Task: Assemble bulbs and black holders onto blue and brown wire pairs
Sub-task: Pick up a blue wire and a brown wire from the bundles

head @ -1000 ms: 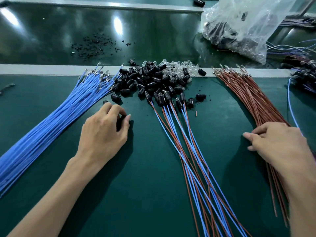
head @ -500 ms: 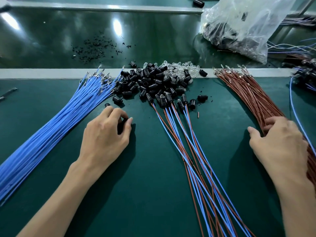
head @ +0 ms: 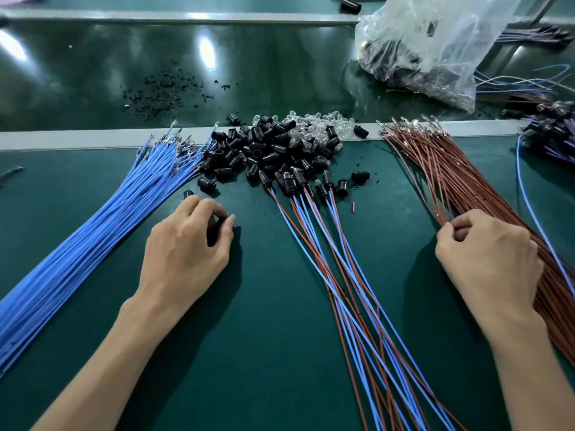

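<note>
Two hands: the left hand and the right hand. One black holder sits in the left hand's fingers. There is one fanned bundle of blue wires and one of brown wires, each with too many strands to count. One holder heap and one bulb heap are likewise past counting. Finished wire pairs number roughly eight, too overlapped for an exact count. One plastic bag, and one short brown offcut

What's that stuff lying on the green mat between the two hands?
In the head view, a loose fan of blue and brown wire pairs lies between the left hand and right hand, with black holders on their far ends.
</note>
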Demonstrator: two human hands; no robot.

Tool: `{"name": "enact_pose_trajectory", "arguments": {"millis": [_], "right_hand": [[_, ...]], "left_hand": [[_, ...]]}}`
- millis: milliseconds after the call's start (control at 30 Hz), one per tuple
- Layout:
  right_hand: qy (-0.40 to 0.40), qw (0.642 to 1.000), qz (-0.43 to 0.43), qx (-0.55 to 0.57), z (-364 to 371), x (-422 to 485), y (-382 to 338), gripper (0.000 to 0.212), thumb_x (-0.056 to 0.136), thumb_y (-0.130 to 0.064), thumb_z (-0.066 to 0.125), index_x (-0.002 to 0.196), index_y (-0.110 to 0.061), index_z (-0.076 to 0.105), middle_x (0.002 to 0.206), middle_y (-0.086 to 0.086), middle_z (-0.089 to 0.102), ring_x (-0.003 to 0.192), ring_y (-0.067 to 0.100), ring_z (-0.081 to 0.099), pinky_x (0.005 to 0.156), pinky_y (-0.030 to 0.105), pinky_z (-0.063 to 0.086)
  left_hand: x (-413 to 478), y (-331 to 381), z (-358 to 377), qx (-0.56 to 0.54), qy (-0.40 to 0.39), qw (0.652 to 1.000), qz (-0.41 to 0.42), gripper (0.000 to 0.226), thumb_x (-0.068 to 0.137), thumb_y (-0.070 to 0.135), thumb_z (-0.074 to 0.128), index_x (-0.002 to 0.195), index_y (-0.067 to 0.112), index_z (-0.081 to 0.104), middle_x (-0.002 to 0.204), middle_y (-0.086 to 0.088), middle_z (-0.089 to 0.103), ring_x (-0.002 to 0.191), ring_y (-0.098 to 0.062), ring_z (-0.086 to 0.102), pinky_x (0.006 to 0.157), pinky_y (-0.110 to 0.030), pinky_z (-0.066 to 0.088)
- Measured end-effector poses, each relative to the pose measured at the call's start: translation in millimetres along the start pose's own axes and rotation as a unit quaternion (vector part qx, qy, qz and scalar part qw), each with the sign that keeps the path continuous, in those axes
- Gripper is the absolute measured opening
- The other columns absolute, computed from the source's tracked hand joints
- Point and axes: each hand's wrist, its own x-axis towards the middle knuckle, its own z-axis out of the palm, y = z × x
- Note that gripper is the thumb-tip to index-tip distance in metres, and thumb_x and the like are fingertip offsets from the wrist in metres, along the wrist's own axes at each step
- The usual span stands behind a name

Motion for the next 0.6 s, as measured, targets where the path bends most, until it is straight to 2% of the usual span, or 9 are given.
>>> {"name": "enact_pose_trajectory", "arguments": {"millis": [67,133,200,267,333,400,467,500,600], "right_hand": [[0.002,1.0,-0.012,0.021,1.8,1.6,0.7,0.011,0.086,-0.017,0.062,0.088,-0.007,0.068,0.081,0.024,0.067,0.076,0.042,0.057,0.066,0.039,0.038],[0.021,0.998,-0.035,0.047,3.0,2.2,0.0,0.008,0.087,-0.013,0.063,0.083,-0.006,0.064,0.075,0.021,0.064,0.065,0.031,0.046,0.064,0.036,0.032],[0.048,0.994,-0.058,0.075,2.5,1.9,-4.6,0.008,0.087,-0.01,0.063,0.081,-0.006,0.06,0.069,0.014,0.057,0.065,0.023,0.038,0.065,0.033,0.031],[0.05,0.99,-0.058,0.116,2.0,3.9,-7.7,0.009,0.088,-0.013,0.059,0.081,-0.009,0.058,0.068,0.004,0.051,0.065,0.022,0.04,0.068,0.03,0.031],[0.009,0.98,-0.015,0.197,4.3,5.8,-9.3,0.012,0.091,-0.017,0.053,0.08,-0.013,0.055,0.066,-0.001,0.051,0.06,0.02,0.044,0.066,0.027,0.029],[-0.075,0.922,0.066,0.373,2.5,7.0,-15.7,0.019,0.095,-0.015,0.048,0.077,-0.018,0.053,0.063,-0.003,0.053,0.05,0.01,0.043,0.056,0.028,0.031],[-0.159,0.821,0.124,0.535,-3.7,8.5,-25.6,0.021,0.1,-0.015,0.041,0.081,-0.02,0.048,0.062,-0.003,0.058,0.041,0.004,0.039,0.041,0.02,0.031],[-0.184,0.787,0.118,0.577,-8.2,9.5,-30.8,0.02,0.102,-0.017,0.039,0.085,-0.02,0.047,0.06,-0.002,0.061,0.04,0.005,0.039,0.038,0.016,0.03],[-0.205,0.731,0.018,0.651,-23.2,11.8,-55.5,0.013,0.104,-0.021,0.035,0.093,-0.02,0.043,0.058,-0.001,0.062,0.041,0.008,0.044,0.037,0.016,0.03]], "left_hand": [[-0.7,-0.7,0.6,0.001,0.001,1.0,0.002,0.011,0.086,0.019,0.067,0.087,0.008,0.066,0.08,-0.003,0.06,0.063,-0.027,0.057,0.06,-0.036,0.048],[-0.7,-1.0,0.3,-0.007,0.001,1.0,-0.001,0.011,0.086,0.019,0.067,0.087,0.009,0.066,0.081,-0.003,0.062,0.064,-0.025,0.057,0.062,-0.033,0.047],[-0.8,-1.8,-0.7,-0.017,0.006,1.0,-0.007,0.011,0.087,0.021,0.067,0.09,0.01,0.068,0.084,-0.002,0.064,0.065,-0.02,0.055,0.064,-0.03,0.044],[-0.8,-3.7,0.0,-0.024,0.013,1.0,-0.009,0.015,0.087,0.023,0.068,0.093,0.009,0.068,0.086,-0.003,0.066,0.067,-0.021,0.057,0.066,-0.032,0.047],[0.3,-5.6,0.5,-0.035,0.015,0.999,-0.013,0.019,0.086,0.025,0.069,0.095,0.009,0.069,0.088,-0.003,0.066,0.068,-0.022,0.059,0.067,-0.034,0.049],[2.0,-6.6,-0.1,-0.073,0.006,0.997,-0.029,0.021,0.083,0.027,0.072,0.097,0.01,0.069,0.086,-0.002,0.065,0.066,-0.018,0.057,0.069,-0.029,0.048],[2.8,-5.5,-1.3,-0.179,-0.015,0.98,-0.084,0.021,0.078,0.03,0.074,0.095,0.017,0.071,0.082,0.002,0.066,0.067,-0.012,0.058,0.069,-0.017,0.047],[2.9,-3.3,-2.4,-0.248,-0.029,0.96,-0.124,0.021,0.076,0.033,0.074,0.093,0.022,0.071,0.081,0.005,0.067,0.068,-0.007,0.059,0.067,-0.013,0.046],[3.0,2.5,-5.8,-0.458,-0.061,0.869,-0.178,0.019,0.071,0.04,0.072,0.084,0.026,0.073,0.077,0.01,0.068,0.071,-0.002,0.061,0.071,-0.011,0.047]]}}
